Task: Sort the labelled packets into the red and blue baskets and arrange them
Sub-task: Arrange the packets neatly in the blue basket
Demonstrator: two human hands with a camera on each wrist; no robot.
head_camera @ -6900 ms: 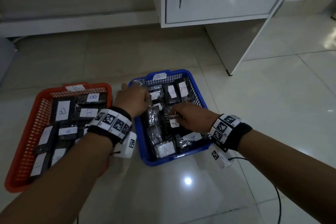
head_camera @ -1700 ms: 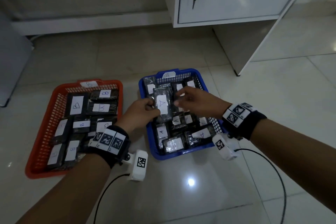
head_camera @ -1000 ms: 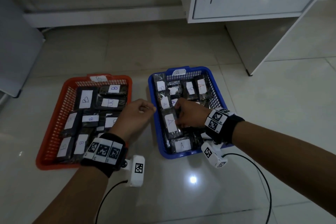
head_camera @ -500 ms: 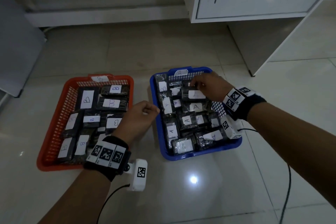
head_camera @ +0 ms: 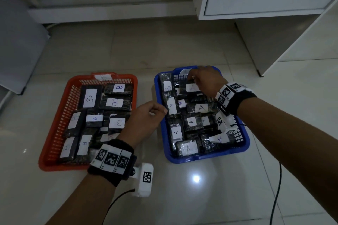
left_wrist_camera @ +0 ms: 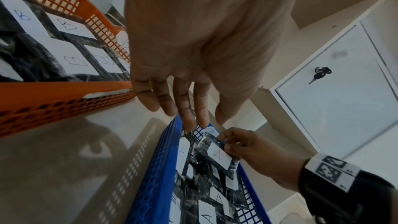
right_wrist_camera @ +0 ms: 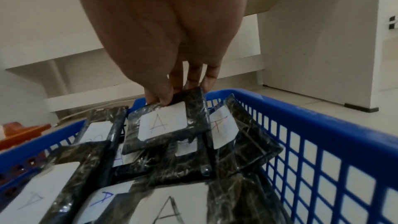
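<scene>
Pinching one A packet [right_wrist_camera: 165,126] by its far edge, your right hand [head_camera: 205,80] holds it tilted over the back of the blue basket [head_camera: 243,149]: thumb on top, fingers behind. Judged light, flat and fairly stiff, with a crinkly film wrap that looks slippery; grip an edge or corner, not the paper label. Your left hand [head_camera: 144,118] hovers between the baskets with fingers loosely curled, holding nothing. Room is tight: packets overlap right up to the mesh walls, so lower it flat. The red basket [head_camera: 54,133] holds the B packets [head_camera: 114,102].
</scene>
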